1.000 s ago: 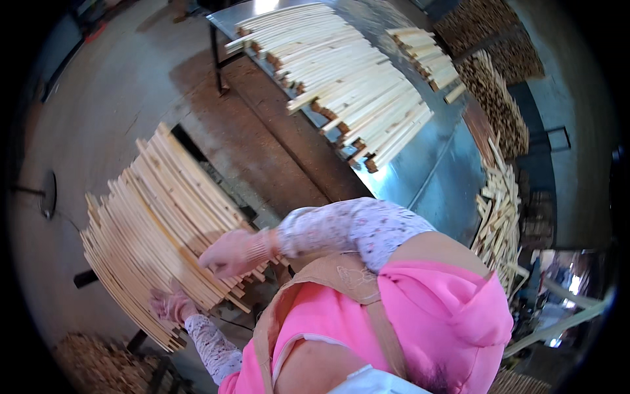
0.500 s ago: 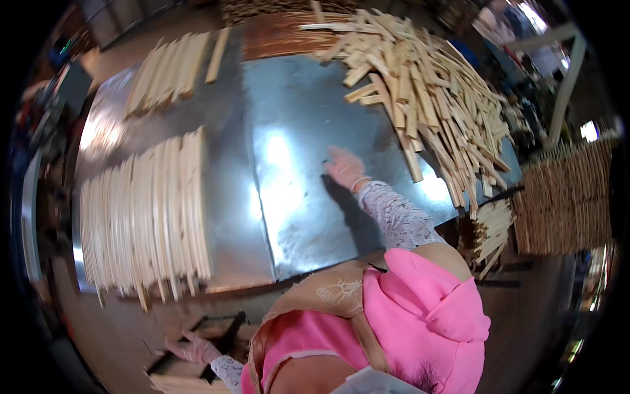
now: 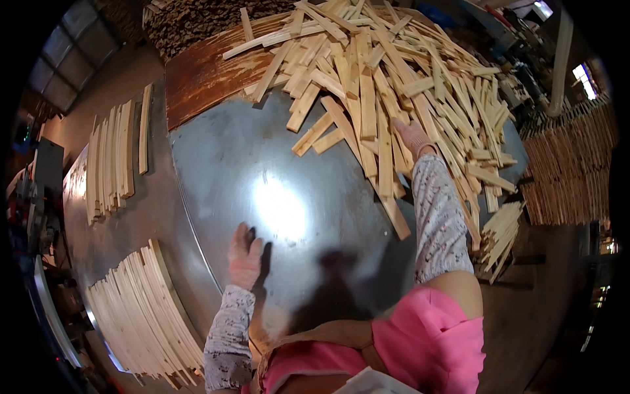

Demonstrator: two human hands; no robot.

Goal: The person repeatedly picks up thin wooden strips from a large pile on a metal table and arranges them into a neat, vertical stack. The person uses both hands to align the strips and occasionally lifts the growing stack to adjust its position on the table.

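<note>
A large heap of pale wooden slats [image 3: 367, 111] covers the far right of the metal-topped table [image 3: 230, 151]. My right hand [image 3: 413, 138], in a pinkish glove, reaches onto the heap. Its fingers are stretched out over the slats, and no slat is visibly gripped; the fingertips are partly lost among the wood. My left hand [image 3: 245, 259], gloved alike with dark fingertips, hovers over the bare metal near the table's seam. Its fingers are apart and hold nothing. Left of it lies a row of slats [image 3: 144, 315] set side by side.
A smaller row of slats [image 3: 111, 157] lies at the far left, with a single slat [image 3: 145, 128] beside it. A worn brown board [image 3: 203, 72] covers the table's far edge. Stacked wood [image 3: 564, 164] stands off to the right, near a bundle of slats [image 3: 502, 236].
My view has turned right. My right hand has moved from over the bare metal onto the heap. My left hand has come up from below the table's near edge to above its top.
</note>
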